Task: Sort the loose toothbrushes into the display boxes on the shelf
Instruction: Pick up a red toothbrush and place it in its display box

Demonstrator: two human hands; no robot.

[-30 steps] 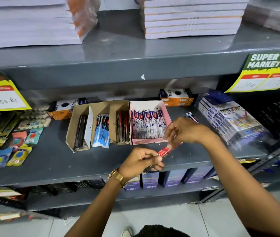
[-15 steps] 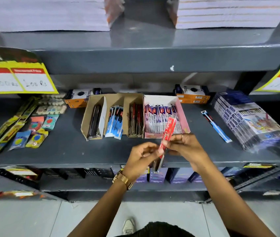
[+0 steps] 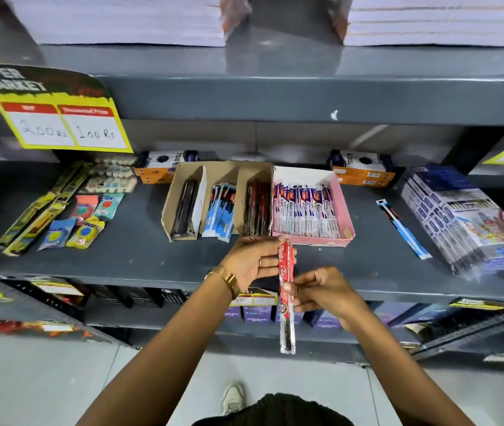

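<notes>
A red-packaged toothbrush [image 3: 286,298] stands almost upright in front of the shelf edge. My right hand [image 3: 321,292] pinches its middle, and my left hand [image 3: 252,259] touches its top end with spread fingers. Behind them sit the display boxes: a brown cardboard box [image 3: 183,192] with dark, blue and red packs in three compartments, and a pink box [image 3: 344,210] of white-and-purple toothbrushes. One loose blue toothbrush [image 3: 404,229] lies on the grey shelf [image 3: 140,250] right of the pink box.
Small colourful packets [image 3: 84,224] lie at the shelf's left. A stack of blue wrapped boxes [image 3: 466,216] fills the right. Two orange-and-white cartons [image 3: 364,169] stand at the back. A yellow price sign [image 3: 60,118] hangs from the upper shelf. My shoe shows on the floor below.
The red toothbrush has turned from slanted to nearly upright and dropped lower. My left hand opened and moved to its top end. The view shifted right.
</notes>
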